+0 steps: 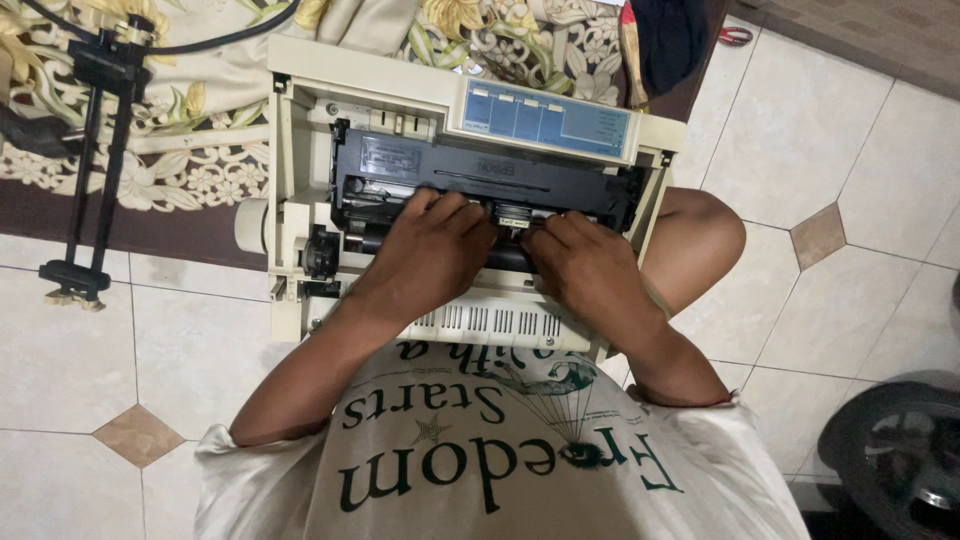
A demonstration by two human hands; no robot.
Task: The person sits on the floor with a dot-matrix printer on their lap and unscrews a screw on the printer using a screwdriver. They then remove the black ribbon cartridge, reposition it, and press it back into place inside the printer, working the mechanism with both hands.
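An old beige printer (300,150) with its cover off sits on the floor in front of me, a pale blue control panel (545,118) on its far side. Inside lies a black ribbon cartridge (400,165) over the carriage. My left hand (430,245) rests palm down on the black mechanism, fingers curled over its front edge. My right hand (585,265) lies beside it, fingertips pressing at a small part (512,218) in the middle of the carriage. Whether either hand grips a loose piece is hidden by the fingers.
A floral cloth (190,150) covers a low surface behind the printer. A black metal stand (95,160) with a cable lies at the left on it. Red-handled scissors (735,36) lie at the top right. A dark round object (895,460) sits at the lower right on the tiled floor.
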